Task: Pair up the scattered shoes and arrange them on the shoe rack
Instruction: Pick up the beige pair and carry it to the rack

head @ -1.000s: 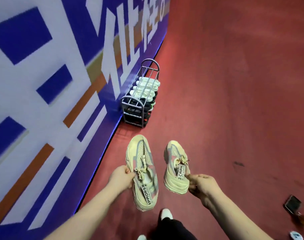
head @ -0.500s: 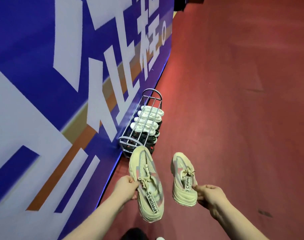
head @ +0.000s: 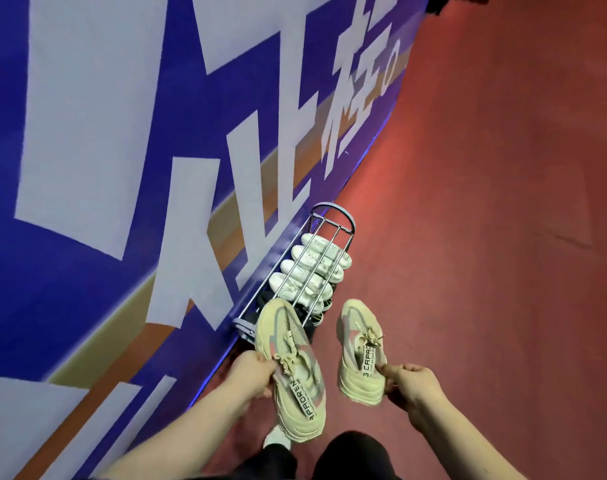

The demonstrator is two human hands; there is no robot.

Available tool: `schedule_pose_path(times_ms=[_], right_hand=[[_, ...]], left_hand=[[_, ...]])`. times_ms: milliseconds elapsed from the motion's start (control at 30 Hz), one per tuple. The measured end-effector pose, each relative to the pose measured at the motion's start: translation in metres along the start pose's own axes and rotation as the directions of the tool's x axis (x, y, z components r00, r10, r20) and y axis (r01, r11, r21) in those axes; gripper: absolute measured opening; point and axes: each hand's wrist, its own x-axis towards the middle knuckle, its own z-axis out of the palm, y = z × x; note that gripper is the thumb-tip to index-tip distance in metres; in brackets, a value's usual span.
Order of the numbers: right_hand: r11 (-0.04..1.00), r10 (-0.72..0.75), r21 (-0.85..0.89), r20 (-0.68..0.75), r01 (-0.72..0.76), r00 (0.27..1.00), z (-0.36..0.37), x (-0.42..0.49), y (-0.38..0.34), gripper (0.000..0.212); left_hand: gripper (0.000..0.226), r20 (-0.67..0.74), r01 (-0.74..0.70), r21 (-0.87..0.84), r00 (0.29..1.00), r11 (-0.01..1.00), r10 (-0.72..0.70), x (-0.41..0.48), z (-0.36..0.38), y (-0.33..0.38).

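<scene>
I carry a pair of beige sneakers with pink and grey panels, toes pointing away from me. My left hand (head: 251, 379) grips the left sneaker (head: 290, 365) at its inner side near the laces. My right hand (head: 411, 384) pinches the heel end of the right sneaker (head: 359, 351). Just ahead stands the metal shoe rack (head: 324, 233) against the wall. Several white shoes (head: 310, 271) lie in a row under its top bars, and dark shoes (head: 314, 317) show on a lower level. The left sneaker's toe overlaps the rack's near end.
A tall blue banner wall (head: 122, 168) with white lettering runs along the left, right behind the rack. Red floor (head: 485, 202) stretches to the right and ahead. My dark trouser legs and one white shoe (head: 277, 438) show at the bottom.
I have walked closer to the rack, which now looks larger and sits right in front of the sneakers. Both hands keep the same hold on the pair.
</scene>
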Motion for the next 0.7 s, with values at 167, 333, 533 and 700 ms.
schedule_pose_path(times_ms=[167,333,533,700], right_hand=[[0.992,0.021,-0.129,0.092,-0.009,0.996,0.029,0.066,-0.056,0.028],[0.944,0.049,-0.329,0.240,0.034,0.969,0.065,0.156,-0.100,0.022],[0.830,0.134,-0.549,0.371,0.101,0.919,0.109,0.244,-0.120,0.019],[0.689,0.074,-0.676,0.423,0.260,0.903,0.150,0.312,-0.103,0.024]], left_hand=[[0.027,-0.053,0.104,-0.143,0.992,0.984,-0.113,0.044,0.005,0.031],[0.028,-0.161,0.163,-0.275,0.964,0.947,-0.213,0.086,0.018,0.048],[0.010,-0.248,0.271,-0.413,0.885,0.870,-0.394,0.135,0.043,0.033],[0.023,-0.244,0.309,-0.426,0.866,0.850,-0.437,0.196,0.073,-0.001]])
